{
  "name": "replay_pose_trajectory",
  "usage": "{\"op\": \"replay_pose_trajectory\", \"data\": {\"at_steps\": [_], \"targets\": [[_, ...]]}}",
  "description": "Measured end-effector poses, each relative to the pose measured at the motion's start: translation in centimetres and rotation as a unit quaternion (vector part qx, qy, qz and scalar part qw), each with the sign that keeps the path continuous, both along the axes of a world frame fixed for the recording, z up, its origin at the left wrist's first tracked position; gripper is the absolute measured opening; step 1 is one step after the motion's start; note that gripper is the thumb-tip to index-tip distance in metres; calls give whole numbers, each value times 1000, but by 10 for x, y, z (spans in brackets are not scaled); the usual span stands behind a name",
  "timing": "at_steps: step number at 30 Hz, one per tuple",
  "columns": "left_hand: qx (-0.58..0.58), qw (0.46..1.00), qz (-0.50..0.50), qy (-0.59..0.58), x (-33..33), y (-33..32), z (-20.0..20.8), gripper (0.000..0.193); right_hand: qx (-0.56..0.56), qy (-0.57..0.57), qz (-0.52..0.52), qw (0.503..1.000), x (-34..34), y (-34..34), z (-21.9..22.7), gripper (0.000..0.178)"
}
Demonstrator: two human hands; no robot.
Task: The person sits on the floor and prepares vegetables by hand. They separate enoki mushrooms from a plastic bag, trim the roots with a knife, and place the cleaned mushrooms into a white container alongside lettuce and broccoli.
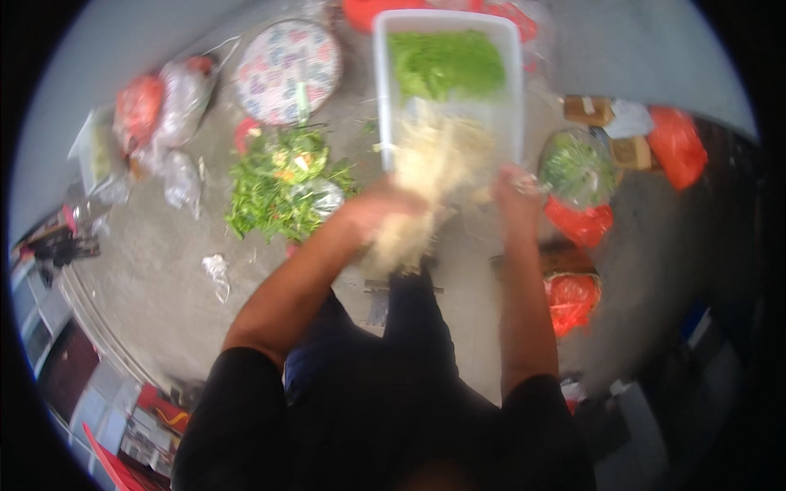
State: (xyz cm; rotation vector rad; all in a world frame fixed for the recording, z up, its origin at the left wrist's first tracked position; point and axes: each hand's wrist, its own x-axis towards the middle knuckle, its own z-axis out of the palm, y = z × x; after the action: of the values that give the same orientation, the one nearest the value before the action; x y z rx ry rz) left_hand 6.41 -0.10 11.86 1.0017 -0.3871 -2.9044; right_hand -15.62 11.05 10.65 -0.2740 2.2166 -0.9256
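Observation:
A large, pale, stringy bunch of what look like enoki mushrooms [426, 164] is smeared by motion. My left hand [385, 209] is closed around its near side, and its far end reaches over the near half of a white plastic tub [514, 98]. Leafy green lettuce [446, 64] lies in the far half of the tub. At the tub's near right corner, my right hand [517, 188] has its fingers curled, with a small whitish bit showing at them. Blur hides what that bit is.
A pile of green leaf trimmings [278, 184] lies on the floor at left, below a round patterned stool top [288, 69]. Filled bags [160, 106] stand at far left. To the right are a clear bag of greens [580, 168], a red bag [678, 147] and another red bag [571, 303].

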Motion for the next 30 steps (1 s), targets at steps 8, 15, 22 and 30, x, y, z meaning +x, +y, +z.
{"op": "replay_pose_trajectory", "data": {"at_steps": [8,15,22,30], "targets": [[-178,982,7,-55,-54,-85,-2,58,-149,213,282,924,-23,-18,-73,28],[-445,846,-276,-99,-133,-71,-40,51,-87,102,195,972,-34,24,-83,26],[-769,523,-335,-150,-133,-6,-144,68,-113,48,120,985,-40,46,-90,23],[-733,608,-217,-212,-105,-12,-162,52,-127,243,271,923,-34,-2,-98,26]]}}
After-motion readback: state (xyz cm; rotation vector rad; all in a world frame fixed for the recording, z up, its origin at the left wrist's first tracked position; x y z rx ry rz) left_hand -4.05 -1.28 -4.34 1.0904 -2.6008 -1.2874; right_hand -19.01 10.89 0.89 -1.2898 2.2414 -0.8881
